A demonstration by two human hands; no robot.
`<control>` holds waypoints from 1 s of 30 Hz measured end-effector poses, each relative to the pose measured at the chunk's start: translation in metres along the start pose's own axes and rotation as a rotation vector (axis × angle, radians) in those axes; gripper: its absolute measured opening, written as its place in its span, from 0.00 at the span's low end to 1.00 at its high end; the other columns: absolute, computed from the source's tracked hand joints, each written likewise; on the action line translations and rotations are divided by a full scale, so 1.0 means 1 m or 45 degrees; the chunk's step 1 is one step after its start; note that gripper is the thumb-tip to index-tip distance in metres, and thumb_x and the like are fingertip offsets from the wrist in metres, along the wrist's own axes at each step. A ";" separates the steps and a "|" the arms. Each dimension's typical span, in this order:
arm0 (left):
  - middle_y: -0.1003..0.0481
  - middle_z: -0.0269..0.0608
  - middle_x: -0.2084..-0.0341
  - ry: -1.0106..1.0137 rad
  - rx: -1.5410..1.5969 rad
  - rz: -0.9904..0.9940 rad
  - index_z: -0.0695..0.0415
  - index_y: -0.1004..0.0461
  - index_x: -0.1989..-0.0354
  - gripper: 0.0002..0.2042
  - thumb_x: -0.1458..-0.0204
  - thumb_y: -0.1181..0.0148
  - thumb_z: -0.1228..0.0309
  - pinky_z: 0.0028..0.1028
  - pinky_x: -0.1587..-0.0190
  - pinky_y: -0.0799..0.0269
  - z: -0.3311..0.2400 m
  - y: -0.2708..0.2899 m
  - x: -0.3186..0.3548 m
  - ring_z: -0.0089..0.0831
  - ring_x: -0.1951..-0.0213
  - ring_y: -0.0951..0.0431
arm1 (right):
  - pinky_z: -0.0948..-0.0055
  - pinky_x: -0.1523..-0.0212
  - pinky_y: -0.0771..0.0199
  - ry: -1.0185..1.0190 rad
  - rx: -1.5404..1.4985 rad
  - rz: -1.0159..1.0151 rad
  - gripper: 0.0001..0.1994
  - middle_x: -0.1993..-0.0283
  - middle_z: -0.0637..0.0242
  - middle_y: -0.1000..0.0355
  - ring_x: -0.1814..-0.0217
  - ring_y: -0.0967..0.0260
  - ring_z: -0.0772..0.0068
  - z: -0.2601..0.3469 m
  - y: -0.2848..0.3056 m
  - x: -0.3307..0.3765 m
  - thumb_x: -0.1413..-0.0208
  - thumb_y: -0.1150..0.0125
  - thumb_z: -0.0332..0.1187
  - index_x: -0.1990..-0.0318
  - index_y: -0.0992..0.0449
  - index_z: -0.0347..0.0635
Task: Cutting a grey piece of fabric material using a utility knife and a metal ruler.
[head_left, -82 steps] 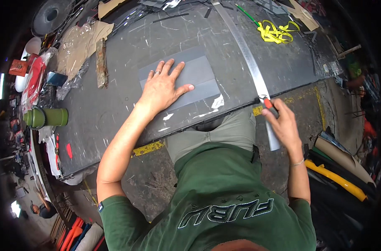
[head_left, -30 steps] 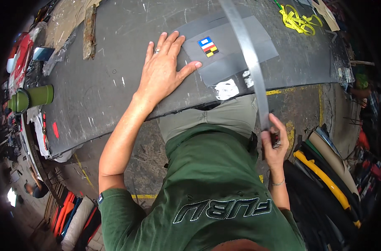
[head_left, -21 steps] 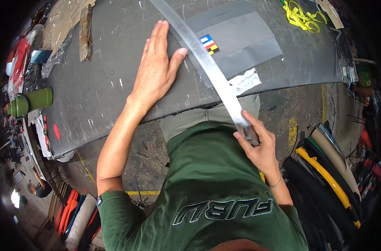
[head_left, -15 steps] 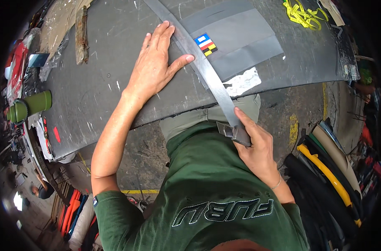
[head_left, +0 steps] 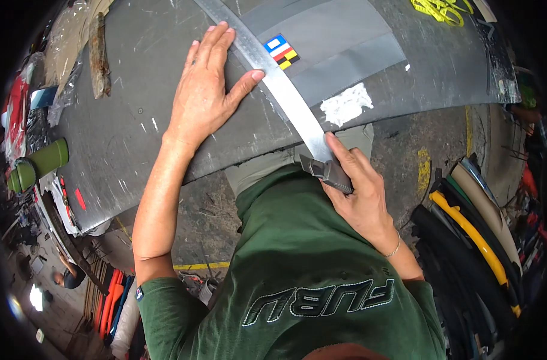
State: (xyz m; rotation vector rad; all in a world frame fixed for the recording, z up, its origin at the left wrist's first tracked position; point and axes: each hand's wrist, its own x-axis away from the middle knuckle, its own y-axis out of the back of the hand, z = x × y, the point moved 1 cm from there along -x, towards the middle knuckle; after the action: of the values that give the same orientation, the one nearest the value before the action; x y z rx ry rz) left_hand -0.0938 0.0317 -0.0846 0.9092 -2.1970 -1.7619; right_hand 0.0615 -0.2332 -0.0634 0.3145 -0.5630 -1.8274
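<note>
Head view, read left to right. A green cylindrical flask (head_left: 38, 165) lies at the 9 o'clock edge of the dark grey desk (head_left: 129, 144), well apart from the work. The left hand (head_left: 204, 99) rests palm-down on the desk, fingers (head_left: 216, 45) spread apart and pointing toward 12 o'clock, the thumb reaching toward 2 o'clock until its tip touches the near edge of a long steel ruler (head_left: 279, 90). The hand grips nothing; it presses flat, with the forearm running back toward 7 o'clock.

The ruler's long axis runs from 11 o'clock to 5 o'clock, crossing a lighter grey sheet (head_left: 339, 45) that bears a small multicoloured patch (head_left: 281, 51) just beside the ruler's far edge. A torn white scrap (head_left: 345, 103) lies near the desk's front edge at 4 o'clock from that patch.

The right hand (head_left: 360, 192) sits at the ruler's lower end, off the desk's front edge and above the green shirt. Its fingers are closed around a dark utility knife (head_left: 326, 171), index finger laid along the top, the tool's nose meeting the ruler's end and pointing toward 11 o'clock, in line with the ruler. The right hand is therefore the nearer to the ruler's lower end, the left to its middle.
</note>
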 end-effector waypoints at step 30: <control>0.36 0.53 0.30 -0.027 0.087 -0.022 0.65 0.37 0.31 0.41 0.45 0.30 0.48 0.47 0.25 0.44 -0.001 0.002 0.003 0.51 0.31 0.35 | 0.64 0.64 0.28 0.284 0.335 0.074 0.51 0.64 0.69 0.33 0.64 0.27 0.65 0.006 -0.001 -0.005 0.66 0.28 0.19 0.25 0.36 0.47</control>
State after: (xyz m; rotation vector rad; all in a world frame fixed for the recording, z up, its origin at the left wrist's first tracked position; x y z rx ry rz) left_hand -0.0966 0.0290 -0.0831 0.9310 -2.2821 -1.7214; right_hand 0.0593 -0.2273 -0.0594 0.6640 -0.6490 -1.6369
